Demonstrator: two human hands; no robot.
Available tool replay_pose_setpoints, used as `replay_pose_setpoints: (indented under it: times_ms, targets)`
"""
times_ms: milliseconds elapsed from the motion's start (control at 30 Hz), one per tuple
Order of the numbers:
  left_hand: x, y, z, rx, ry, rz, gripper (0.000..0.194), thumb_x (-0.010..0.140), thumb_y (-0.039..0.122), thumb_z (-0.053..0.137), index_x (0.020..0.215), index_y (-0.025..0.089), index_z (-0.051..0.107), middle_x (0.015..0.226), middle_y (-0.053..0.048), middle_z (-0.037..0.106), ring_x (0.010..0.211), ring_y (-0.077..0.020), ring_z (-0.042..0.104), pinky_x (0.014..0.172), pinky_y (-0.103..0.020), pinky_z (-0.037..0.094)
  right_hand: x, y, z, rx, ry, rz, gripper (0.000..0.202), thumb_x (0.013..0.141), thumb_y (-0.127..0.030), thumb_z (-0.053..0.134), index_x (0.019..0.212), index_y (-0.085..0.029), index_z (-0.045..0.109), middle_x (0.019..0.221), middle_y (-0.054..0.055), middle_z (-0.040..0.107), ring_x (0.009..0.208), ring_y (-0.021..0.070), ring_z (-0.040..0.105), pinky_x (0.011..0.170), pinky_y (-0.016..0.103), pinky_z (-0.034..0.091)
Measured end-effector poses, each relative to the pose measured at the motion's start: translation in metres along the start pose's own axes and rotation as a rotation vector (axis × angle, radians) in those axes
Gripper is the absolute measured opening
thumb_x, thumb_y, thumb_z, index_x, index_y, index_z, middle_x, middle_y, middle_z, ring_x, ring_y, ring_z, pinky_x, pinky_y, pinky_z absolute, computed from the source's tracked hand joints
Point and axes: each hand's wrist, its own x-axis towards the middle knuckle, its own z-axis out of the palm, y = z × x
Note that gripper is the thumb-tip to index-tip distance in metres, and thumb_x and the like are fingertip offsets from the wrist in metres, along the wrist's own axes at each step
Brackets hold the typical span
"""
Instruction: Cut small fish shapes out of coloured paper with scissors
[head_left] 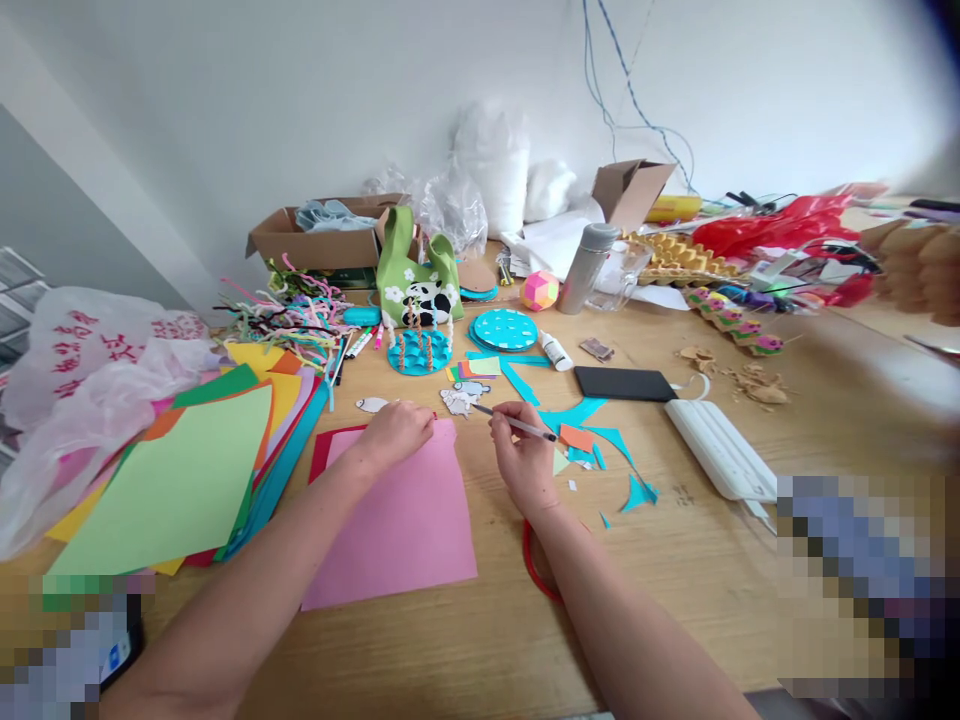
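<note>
My right hand (523, 450) grips a slim pen (525, 425), its tip pointing left toward small grey-and-white paper animal cutouts (459, 400). My left hand (396, 432) is closed at the top edge of a pink paper sheet (409, 520). Whatever its fingers hold is hidden, though a bit of red shows by the fingertips. Beneath the pink sheet, a red sheet (321, 455) sticks out on the left. Just beyond my left hand lies a white fish-shaped cutout (371, 405). A red loop (534, 570) is partly covered by my right forearm.
Coloured paper (187, 470) is piled at left beside pipe cleaners (289, 315). Blue paper scraps (574, 415), a black phone-like slab (624, 383) and a white device (720, 450) lie right. Farther back stand a green panda bag (420, 280), blue discs (505, 330) and a grey bottle (589, 270).
</note>
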Motion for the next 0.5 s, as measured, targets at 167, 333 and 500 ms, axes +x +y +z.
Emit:
replay_pose_setpoints:
  times_ms: [167, 333, 500]
  targets:
    - [0.019, -0.016, 0.000, 0.030, 0.190, -0.065, 0.031, 0.095, 0.026, 0.042, 0.083, 0.015, 0.068, 0.080, -0.010, 0.069, 0.080, -0.0212, 0.064, 0.069, -0.030, 0.045, 0.001, 0.001, -0.001, -0.013, 0.034, -0.006, 0.009, 0.087, -0.025, 0.051, 0.082, -0.020, 0.057, 0.074, 0.001, 0.062, 0.065, 0.0151, 0.059, 0.058, 0.026, 0.047]
    - [0.043, -0.014, 0.007, 0.072, 0.321, 0.007, 0.028, 0.093, 0.015, 0.040, 0.085, 0.012, 0.066, 0.082, -0.014, 0.068, 0.086, -0.0232, 0.062, 0.075, -0.033, 0.046, 0.001, 0.002, -0.002, -0.022, 0.036, -0.018, 0.010, 0.087, -0.026, 0.051, 0.082, -0.020, 0.057, 0.074, 0.001, 0.062, 0.066, 0.0153, 0.059, 0.058, 0.026, 0.046]
    - [0.043, -0.001, 0.020, 0.010, 0.243, 0.135, 0.019, 0.087, 0.014, 0.051, 0.081, 0.017, 0.069, 0.082, -0.008, 0.071, 0.086, -0.0205, 0.064, 0.081, -0.032, 0.048, 0.003, 0.001, -0.004, -0.098, 0.029, -0.047, 0.010, 0.088, -0.026, 0.050, 0.083, -0.021, 0.057, 0.075, 0.001, 0.062, 0.066, 0.0158, 0.059, 0.058, 0.026, 0.046]
